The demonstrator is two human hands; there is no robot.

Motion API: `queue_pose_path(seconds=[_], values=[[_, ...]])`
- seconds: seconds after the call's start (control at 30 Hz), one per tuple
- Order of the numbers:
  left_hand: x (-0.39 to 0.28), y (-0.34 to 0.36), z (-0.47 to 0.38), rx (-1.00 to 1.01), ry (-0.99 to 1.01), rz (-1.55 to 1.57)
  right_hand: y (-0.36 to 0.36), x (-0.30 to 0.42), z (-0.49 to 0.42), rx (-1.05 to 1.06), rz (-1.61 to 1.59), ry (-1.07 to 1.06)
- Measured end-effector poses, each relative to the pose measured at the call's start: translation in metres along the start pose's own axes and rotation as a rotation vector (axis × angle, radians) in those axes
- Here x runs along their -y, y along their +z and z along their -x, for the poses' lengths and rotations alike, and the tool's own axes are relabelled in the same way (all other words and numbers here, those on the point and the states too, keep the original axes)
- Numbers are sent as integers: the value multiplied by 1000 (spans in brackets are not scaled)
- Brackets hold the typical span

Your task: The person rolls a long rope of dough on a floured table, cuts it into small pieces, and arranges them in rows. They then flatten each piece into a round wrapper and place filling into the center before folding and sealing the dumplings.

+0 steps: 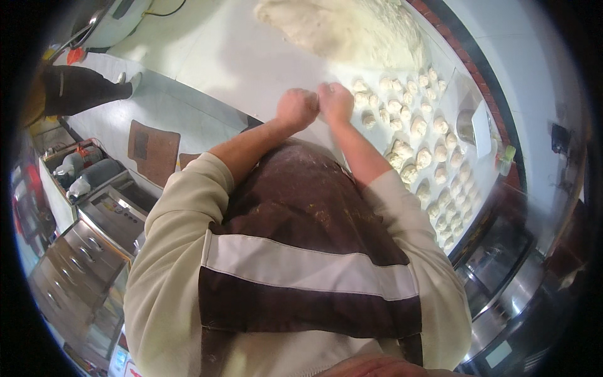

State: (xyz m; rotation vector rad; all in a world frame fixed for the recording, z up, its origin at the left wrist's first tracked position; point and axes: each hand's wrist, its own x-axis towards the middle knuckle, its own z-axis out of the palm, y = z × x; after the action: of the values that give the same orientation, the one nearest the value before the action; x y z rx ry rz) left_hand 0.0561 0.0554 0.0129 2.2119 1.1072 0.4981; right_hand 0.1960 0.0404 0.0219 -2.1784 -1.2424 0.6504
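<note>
Both my hands are together over the near part of a pale work table, thumb sides almost meeting. My left hand is curled into a fist with its back towards me. Beside it, my right hand is also curled, its fingers bent inwards. Whether either palm holds a bit of dough is hidden. A large, uneven mass of dough lies on the table beyond my hands. To the right of my right hand, many small dough pieces are spread out in loose rows.
Another person's dark apron shows at the left. A brown chair back and a crate holding grey cylinders are on my left. Towards the table's right edge are a metal bowl, a white board and a greenish container.
</note>
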Motion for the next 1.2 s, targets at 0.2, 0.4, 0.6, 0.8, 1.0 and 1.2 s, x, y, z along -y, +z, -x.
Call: queue_pose_path(seconds=[0.2,0.4,0.6,0.8,1.0,1.2], values=[[-15,-16,-11,363,-109,-133,-6,-34,-11,34,-174,185],[-4,7,-11,269,-68,-198,-26,-49,40,101,-225,-94],[21,19,-12,388,-229,-277,-70,-117,73,-74,-35,260],[31,20,-6,489,-54,-120,-72,-173,76,-236,472,163],[22,22,17,409,-102,-142,-11,-99,70,56,210,-381],[21,14,14,312,-135,-115,0,-38,37,310,327,-439]])
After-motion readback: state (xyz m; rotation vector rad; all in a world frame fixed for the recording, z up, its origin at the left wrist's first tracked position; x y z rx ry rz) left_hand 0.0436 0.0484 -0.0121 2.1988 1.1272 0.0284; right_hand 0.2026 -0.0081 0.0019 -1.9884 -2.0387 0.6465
